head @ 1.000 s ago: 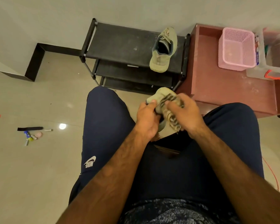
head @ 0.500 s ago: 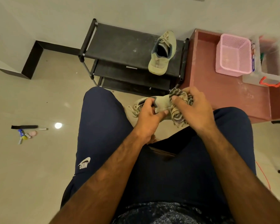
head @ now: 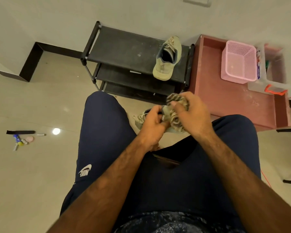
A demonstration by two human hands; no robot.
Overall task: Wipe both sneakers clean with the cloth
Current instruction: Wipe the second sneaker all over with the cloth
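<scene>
I sit with my knees apart and hold one beige sneaker [head: 139, 119] between them, above the floor. My left hand [head: 152, 122] grips it around the collar; its laces stick out to the left, and most of the shoe is hidden behind my hands. My right hand [head: 191, 113] is closed on a crumpled striped cloth [head: 175, 98] and presses it against the sneaker's right side. The other beige sneaker [head: 166, 60] stands alone on the top shelf of the black shoe rack [head: 121, 47], toe toward me.
A reddish low table [head: 228, 101] stands to the right of the rack, with a pink basket [head: 238, 63] and a clear plastic box [head: 274, 73] on it. Small items [head: 22, 138] lie on the tiled floor at the left. An orange cord [head: 264, 177] runs by my right leg.
The sneaker in my hands has been turned so its laces point left. My right hand with the cloth has shifted up and right along the shoe.
</scene>
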